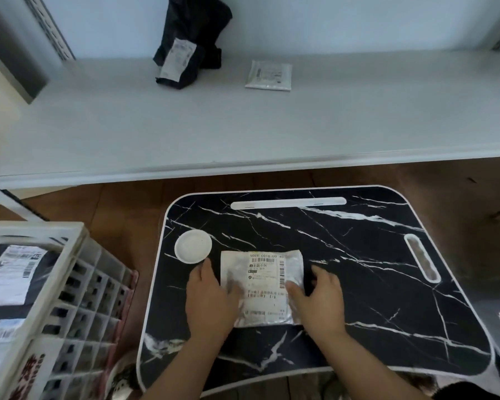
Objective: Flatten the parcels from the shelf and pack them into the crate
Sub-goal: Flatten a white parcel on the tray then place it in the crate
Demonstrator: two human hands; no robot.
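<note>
Soft, even daylight filled the scene, perhaps from above. The shelf (243, 125) edge bowed with wide-angle distortion. Corners looked blurred.

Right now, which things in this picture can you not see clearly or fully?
- Silver parcel, head view: the left hand and right hand cover its lower sides; the small label print is unreadable.
- Crate: cut off by the left edge, so its contents show only partly.
- Black parcel on the shelf: its top is cut off by the upper edge.
- Small white parcel: label too small to read.
</note>
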